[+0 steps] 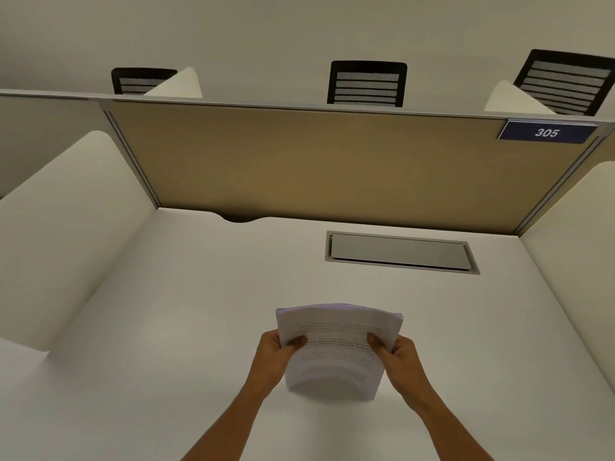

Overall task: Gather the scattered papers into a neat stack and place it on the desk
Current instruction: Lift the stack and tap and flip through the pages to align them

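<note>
Paper stack (336,351) upright, lower edge on worktop (166,327), pinched at its sides by left hand (276,357) and right hand (397,359). Sheets bowing; loose grip risks fanning, slipping, uneven edges when laid flat.

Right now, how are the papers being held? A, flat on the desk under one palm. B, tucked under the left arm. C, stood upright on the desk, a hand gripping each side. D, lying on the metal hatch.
C: the paper stack stands on its lower edge on the desk, with the left hand and right hand gripping its sides.
</note>
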Demonstrator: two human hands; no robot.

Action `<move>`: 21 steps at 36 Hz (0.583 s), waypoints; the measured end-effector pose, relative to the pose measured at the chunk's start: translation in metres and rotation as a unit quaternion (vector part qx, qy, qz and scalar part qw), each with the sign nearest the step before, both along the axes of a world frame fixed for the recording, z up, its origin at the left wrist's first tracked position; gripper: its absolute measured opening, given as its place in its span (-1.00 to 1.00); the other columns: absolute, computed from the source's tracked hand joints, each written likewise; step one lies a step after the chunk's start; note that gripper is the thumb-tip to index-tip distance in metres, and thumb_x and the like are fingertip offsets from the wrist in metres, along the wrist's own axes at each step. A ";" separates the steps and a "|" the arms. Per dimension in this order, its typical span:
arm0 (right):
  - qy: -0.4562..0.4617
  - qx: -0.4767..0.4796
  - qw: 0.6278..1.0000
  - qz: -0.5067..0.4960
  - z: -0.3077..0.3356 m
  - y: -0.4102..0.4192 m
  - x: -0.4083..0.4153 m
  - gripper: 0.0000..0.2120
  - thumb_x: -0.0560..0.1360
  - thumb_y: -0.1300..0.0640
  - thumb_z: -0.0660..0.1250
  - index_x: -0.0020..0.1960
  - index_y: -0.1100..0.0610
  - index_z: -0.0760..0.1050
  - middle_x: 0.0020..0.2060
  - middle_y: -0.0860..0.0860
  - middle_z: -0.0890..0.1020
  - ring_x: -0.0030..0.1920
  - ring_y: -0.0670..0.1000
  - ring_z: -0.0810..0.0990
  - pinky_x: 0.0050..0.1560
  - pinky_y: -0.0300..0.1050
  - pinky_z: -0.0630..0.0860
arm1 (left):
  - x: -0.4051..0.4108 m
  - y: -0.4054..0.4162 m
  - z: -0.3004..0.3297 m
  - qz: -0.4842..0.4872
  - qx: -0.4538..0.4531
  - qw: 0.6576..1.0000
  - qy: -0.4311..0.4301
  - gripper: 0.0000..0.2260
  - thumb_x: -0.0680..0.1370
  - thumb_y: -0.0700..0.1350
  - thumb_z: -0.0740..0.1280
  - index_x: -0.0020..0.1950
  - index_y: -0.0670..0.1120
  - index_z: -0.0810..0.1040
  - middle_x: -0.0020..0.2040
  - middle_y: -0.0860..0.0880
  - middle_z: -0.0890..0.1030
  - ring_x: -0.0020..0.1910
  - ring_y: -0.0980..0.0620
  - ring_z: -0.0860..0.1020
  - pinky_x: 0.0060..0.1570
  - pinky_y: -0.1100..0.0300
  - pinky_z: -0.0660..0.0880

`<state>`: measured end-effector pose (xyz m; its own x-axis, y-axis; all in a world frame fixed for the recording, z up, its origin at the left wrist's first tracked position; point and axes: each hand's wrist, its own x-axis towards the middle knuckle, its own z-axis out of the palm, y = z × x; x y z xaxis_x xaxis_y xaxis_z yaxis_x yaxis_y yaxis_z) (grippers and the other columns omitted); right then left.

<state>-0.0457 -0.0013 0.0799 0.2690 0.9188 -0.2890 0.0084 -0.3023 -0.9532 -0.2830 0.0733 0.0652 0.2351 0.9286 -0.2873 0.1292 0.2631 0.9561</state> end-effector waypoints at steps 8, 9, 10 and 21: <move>-0.010 -0.006 1.000 0.003 -0.006 -0.001 -0.001 -0.76 0.61 0.12 0.31 -0.07 -0.13 0.71 -0.13 -0.05 0.76 -0.11 -0.07 0.73 -0.21 -0.32 0.62 | -0.002 -0.007 -0.017 -0.001 -0.016 0.999 0.037 -0.78 0.52 -0.19 0.44 -0.07 0.17 0.68 -0.10 0.11 0.74 -0.12 0.10 0.69 -0.20 0.27 0.62; -0.009 -0.004 1.000 -0.002 -0.005 0.000 0.000 -0.76 0.61 0.12 0.32 -0.07 -0.13 0.71 -0.14 -0.04 0.76 -0.12 -0.06 0.73 -0.22 -0.31 0.62 | -0.002 -0.005 -0.016 0.001 -0.010 0.999 0.037 -0.78 0.52 -0.18 0.44 -0.09 0.18 0.69 -0.10 0.11 0.74 -0.13 0.10 0.69 -0.19 0.27 0.62; -0.009 0.000 1.000 -0.005 -0.004 0.000 0.000 -0.77 0.60 0.12 0.33 -0.08 -0.12 0.72 -0.15 -0.04 0.76 -0.13 -0.06 0.73 -0.22 -0.31 0.62 | -0.003 -0.004 -0.014 0.003 -0.003 0.999 0.036 -0.77 0.51 -0.17 0.45 -0.10 0.20 0.70 -0.10 0.10 0.74 -0.12 0.10 0.69 -0.19 0.28 0.62; -0.004 -0.035 0.999 0.011 -0.026 -0.008 -0.008 -0.82 0.62 0.18 0.30 0.08 0.02 0.67 -0.06 -0.06 0.76 -0.05 -0.05 0.73 -0.17 -0.29 0.63 | -0.002 -0.009 -0.036 0.000 -0.035 0.998 0.060 -0.80 0.51 -0.20 0.44 0.06 0.06 0.67 -0.04 0.06 0.74 -0.02 0.02 0.68 -0.05 0.17 0.64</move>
